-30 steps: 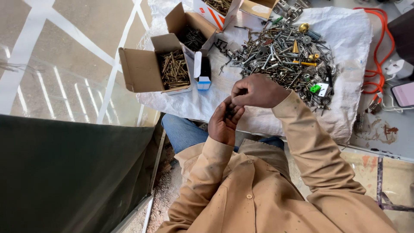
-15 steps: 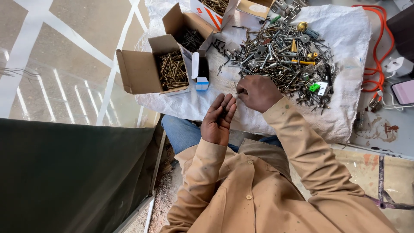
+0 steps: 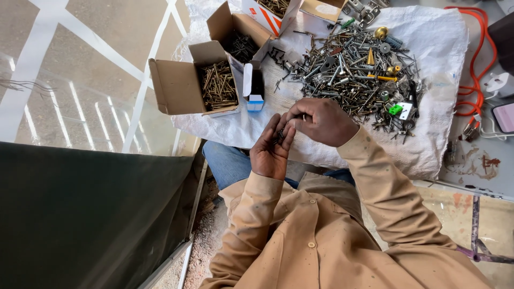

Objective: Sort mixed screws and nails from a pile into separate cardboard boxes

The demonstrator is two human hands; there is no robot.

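Observation:
My left hand [image 3: 271,152] is raised palm up with a few dark screws [image 3: 279,135] lying across its fingers. My right hand [image 3: 321,121] is just to its right, fingertips pinched at those screws. Beyond both hands a heap of mixed screws and metal fittings [image 3: 356,72] lies on a white woven sack [image 3: 439,69]. An open cardboard box of brass-coloured screws [image 3: 217,85] stands to the left of the heap.
A second open box with dark screws [image 3: 243,45] and a small white and blue carton [image 3: 254,84] stand by the first. An orange cable [image 3: 476,64] runs along the right. A dark green sheet [image 3: 91,214] covers the lower left.
My right hand has drawn back from the heap to my left hand. My left hand has opened up, showing the screws on its fingers.

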